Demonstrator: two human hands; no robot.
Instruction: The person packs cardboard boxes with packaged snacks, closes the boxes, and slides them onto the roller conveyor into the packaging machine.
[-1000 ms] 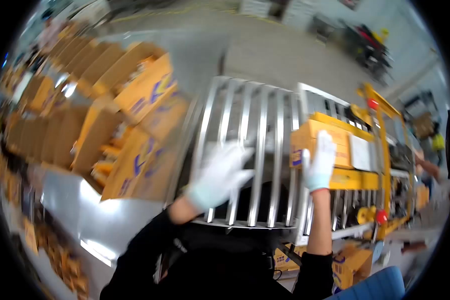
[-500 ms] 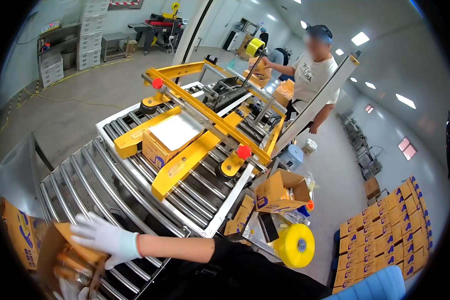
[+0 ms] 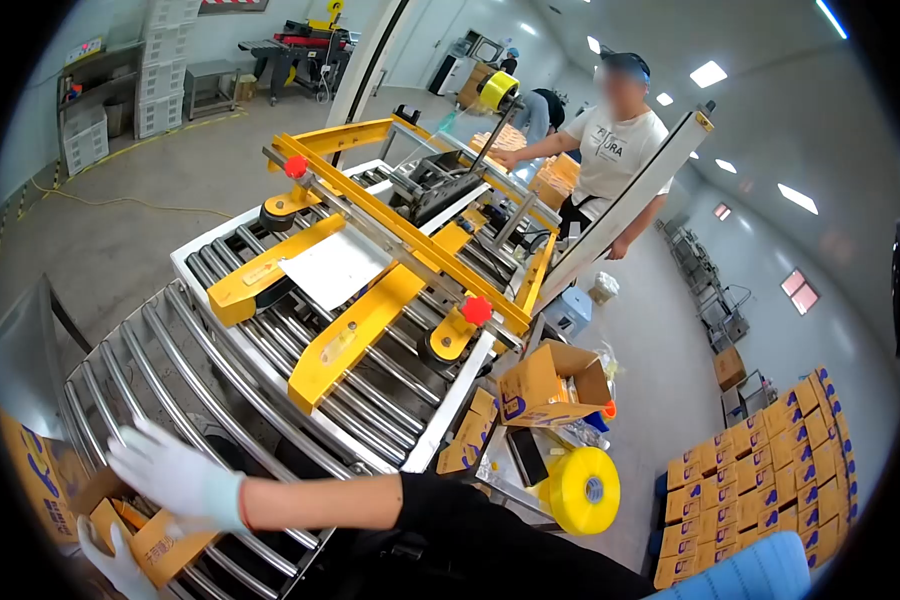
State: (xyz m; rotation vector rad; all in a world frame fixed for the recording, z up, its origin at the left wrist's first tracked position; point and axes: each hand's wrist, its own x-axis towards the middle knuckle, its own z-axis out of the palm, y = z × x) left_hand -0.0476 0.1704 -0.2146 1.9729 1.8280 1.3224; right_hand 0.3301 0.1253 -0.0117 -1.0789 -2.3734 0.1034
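Observation:
An open cardboard box sits on the curved rollers at the lower left, its flaps partly folded in over orange contents I cannot make out. Just above it, my right hand, in a white glove, is open with fingers stretched out, near the far flap. My left hand, gloved too, is closed around the near edge of the box, partly cut off by the dark image border. Another printed carton stands beside the box at the far left.
The roller conveyor leads to a taping machine with yellow guides and a white sheet. A yellow tape roll and an open carton stand at right. A co-worker stands behind the machine; stacked cartons fill the lower right.
The flaps now cover more of the box's contents. My right hand has lifted slightly off the flap. The carton between the yellow guides is no longer visible there. The co-worker's arm has lowered.

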